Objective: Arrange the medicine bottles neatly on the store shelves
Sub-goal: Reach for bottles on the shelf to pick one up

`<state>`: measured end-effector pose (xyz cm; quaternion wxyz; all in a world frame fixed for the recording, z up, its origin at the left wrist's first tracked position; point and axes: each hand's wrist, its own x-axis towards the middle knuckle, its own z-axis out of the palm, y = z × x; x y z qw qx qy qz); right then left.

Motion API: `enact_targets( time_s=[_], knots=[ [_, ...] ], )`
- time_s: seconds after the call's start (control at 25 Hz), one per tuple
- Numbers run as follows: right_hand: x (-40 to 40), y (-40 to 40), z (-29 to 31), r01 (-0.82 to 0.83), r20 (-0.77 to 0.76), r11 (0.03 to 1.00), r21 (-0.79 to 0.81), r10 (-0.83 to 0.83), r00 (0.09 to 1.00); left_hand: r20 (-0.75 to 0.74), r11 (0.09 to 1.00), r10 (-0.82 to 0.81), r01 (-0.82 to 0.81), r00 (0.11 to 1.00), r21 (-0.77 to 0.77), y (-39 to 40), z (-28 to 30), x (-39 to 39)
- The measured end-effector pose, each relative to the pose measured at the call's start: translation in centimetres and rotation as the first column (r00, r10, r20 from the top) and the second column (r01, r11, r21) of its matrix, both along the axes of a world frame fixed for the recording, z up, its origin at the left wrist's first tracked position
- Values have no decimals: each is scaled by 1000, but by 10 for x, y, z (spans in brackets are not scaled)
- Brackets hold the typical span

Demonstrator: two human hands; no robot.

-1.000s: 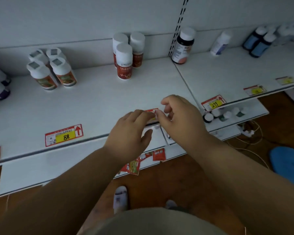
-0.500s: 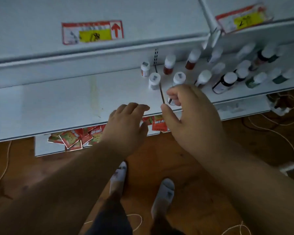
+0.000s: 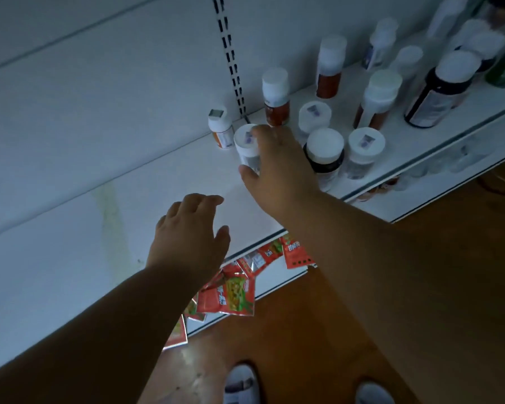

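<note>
**Taking hold of the first bottle on the lower shelf**

You are at the start of tidying the lower shelf (image 3: 158, 182). Your right hand (image 3: 277, 167) reaches in and wraps a white-capped clear bottle (image 3: 247, 147), thumb in front, fingers round its far side. It stands at the left edge of a loose cluster of medicine bottles (image 3: 362, 106), just in front of a small orange bottle (image 3: 220, 129) against the back wall. Your left hand (image 3: 190, 237) hovers above the bare shelf with fingers spread and relaxed, holding nothing. Next, I judge, you lift or slide the bottle clear of its neighbours without knocking the dark bottle (image 3: 325, 158) beside your wrist, then line it up.
</note>
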<state>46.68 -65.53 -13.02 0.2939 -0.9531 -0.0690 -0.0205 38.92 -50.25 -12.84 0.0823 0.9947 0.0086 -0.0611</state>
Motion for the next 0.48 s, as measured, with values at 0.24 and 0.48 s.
enact_targets(
  time_s=[0.24,0.48],
  knots=[
    [49,26,-42,90,-109,984,157,-73,991,-4,999,-18,18,1000,-33,18,-19,29],
    [-11,24,-9,261,-366,708,656,-4,930,108,950,109,-71,988,-304,14,1,11]
  ],
)
